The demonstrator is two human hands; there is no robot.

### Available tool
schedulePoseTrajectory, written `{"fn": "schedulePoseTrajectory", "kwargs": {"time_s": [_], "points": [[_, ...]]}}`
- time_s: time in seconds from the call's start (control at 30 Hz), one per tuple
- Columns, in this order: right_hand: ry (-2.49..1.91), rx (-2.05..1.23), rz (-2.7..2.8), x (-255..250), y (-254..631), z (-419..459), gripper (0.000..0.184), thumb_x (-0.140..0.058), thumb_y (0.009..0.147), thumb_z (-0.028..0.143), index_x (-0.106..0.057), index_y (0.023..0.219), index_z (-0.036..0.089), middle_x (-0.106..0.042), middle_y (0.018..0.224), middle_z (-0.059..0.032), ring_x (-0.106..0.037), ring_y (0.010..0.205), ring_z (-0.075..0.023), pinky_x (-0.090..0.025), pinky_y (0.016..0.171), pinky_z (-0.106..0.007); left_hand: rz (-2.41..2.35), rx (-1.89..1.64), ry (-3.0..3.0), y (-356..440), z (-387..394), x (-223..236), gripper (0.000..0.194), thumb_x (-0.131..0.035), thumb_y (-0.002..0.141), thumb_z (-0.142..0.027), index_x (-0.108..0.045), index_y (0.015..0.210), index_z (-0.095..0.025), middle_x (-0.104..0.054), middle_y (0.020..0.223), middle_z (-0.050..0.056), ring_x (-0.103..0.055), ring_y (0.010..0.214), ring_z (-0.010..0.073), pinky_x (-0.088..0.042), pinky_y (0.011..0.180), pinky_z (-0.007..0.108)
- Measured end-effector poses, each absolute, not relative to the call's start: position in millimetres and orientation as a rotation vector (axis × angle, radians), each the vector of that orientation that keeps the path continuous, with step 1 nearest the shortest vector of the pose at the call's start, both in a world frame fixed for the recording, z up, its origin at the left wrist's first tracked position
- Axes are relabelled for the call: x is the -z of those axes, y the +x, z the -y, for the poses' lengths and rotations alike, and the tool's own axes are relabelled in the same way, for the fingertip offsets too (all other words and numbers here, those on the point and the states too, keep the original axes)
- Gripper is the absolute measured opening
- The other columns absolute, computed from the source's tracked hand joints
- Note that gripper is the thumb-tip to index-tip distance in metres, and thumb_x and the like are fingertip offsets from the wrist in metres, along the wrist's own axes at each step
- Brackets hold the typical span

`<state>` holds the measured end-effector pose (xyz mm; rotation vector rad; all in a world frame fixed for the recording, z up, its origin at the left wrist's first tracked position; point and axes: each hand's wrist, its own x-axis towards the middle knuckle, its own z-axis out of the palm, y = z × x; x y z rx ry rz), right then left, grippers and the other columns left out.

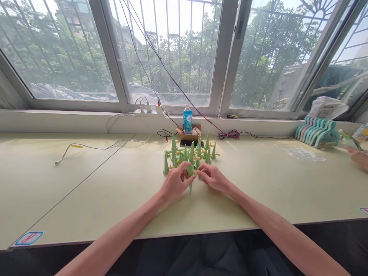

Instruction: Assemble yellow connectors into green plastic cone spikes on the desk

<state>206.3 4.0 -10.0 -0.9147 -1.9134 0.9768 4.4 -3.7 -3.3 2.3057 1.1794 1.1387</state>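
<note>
My left hand (178, 178) is closed around a green plant watering spike (190, 168), which it holds upright with its thin tip pointing down. My right hand (212, 177) pinches at the small yellow valve (195, 173) on the spike's side; the fingertips partly cover it. Just behind both hands several more green watering spikes (174, 147) stand in a cluster on the table, cone ends up, many with yellow valves sticking out sideways. My hands hide part of the cluster's front.
Behind the cluster lie a dark phone (186, 143) and a small cardboard box (196, 130) by a blue-labelled bottle (188, 119). Cables (228, 134) run along the wall. Pastel hangers (317, 132) and a plastic bag (304, 153) are on the right. Another person's hand (359, 158) shows at the right edge.
</note>
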Motion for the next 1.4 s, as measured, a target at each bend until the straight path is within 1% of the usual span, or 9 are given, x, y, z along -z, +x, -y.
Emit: {"fn": "schedulePoseTrajectory", "kwargs": {"time_s": [0.47,0.53,0.67,0.73,0.97,1.17,1.4], "points": [[-0.95,-0.878,1.933,11.7,205.3,-5.9,0.042,-0.044,0.097,0.052,-0.055,0.075,0.018,-0.048,0.052,0.0038,-0.043,0.047,-0.0103,-0.036,0.05,-0.024,-1.206,-1.122,2.322,4.2,4.5,3.1,0.029,-0.064,0.085,-0.033,-0.052,0.11,-0.023,-0.056,0.063,-0.008,-0.04,0.047,0.0074,-0.037,0.05,0.019],[-0.948,-0.894,1.929,12.6,205.5,-6.3,0.041,-0.045,0.096,0.052,-0.054,0.075,0.018,-0.047,0.052,0.0043,-0.041,0.047,-0.0098,-0.035,0.049,-0.023,-1.211,-1.127,2.326,4.3,4.4,2.9,0.029,-0.064,0.086,-0.034,-0.053,0.109,-0.023,-0.056,0.063,-0.008,-0.04,0.047,0.0073,-0.037,0.05,0.02],[-0.924,-0.967,1.912,13.8,206.0,-6.1,0.034,-0.052,0.093,0.053,-0.053,0.087,0.019,-0.042,0.051,0.0078,-0.035,0.045,-0.0092,-0.027,0.045,-0.022,-1.215,-1.146,2.331,4.4,3.9,3.4,0.028,-0.063,0.086,-0.035,-0.053,0.109,-0.022,-0.056,0.062,-0.008,-0.04,0.046,0.0073,-0.038,0.051,0.02],[-0.912,-0.98,1.904,13.8,206.0,-5.9,0.033,-0.053,0.092,0.053,-0.052,0.088,0.02,-0.04,0.05,0.0082,-0.033,0.045,-0.0091,-0.026,0.044,-0.022,-1.205,-1.15,2.334,4.2,3.8,3.9,0.028,-0.062,0.087,-0.035,-0.053,0.11,-0.022,-0.056,0.063,-0.008,-0.039,0.046,0.0072,-0.038,0.051,0.02],[-0.917,-0.949,1.918,11.0,206.0,-5.1,0.038,-0.051,0.093,0.054,-0.053,0.078,0.019,-0.043,0.052,0.0057,-0.037,0.046,-0.0099,-0.031,0.046,-0.023,-1.203,-1.122,2.345,3.5,3.8,4.4,0.028,-0.063,0.087,-0.035,-0.052,0.11,-0.022,-0.055,0.061,-0.008,-0.041,0.047,0.0078,-0.037,0.051,0.02],[-0.934,-0.898,1.934,12.0,206.0,-5.5,0.041,-0.048,0.095,0.051,-0.053,0.071,0.018,-0.047,0.053,0.0035,-0.04,0.048,-0.0101,-0.034,0.048,-0.024,-1.213,-1.096,2.346,3.4,4.3,4.6,0.029,-0.063,0.087,-0.035,-0.053,0.111,-0.022,-0.055,0.06,-0.008,-0.04,0.047,0.0079,-0.037,0.052,0.02],[-0.952,-0.91,1.94,16.0,206.6,-7.7,0.049,-0.042,0.096,0.055,-0.054,0.068,0.017,-0.044,0.051,0.004,-0.039,0.046,-0.0092,-0.034,0.049,-0.023,-1.181,-1.082,2.345,3.3,5.1,4.3,0.03,-0.062,0.087,-0.037,-0.053,0.112,-0.022,-0.055,0.06,-0.009,-0.04,0.045,0.0076,-0.037,0.051,0.02]]}}
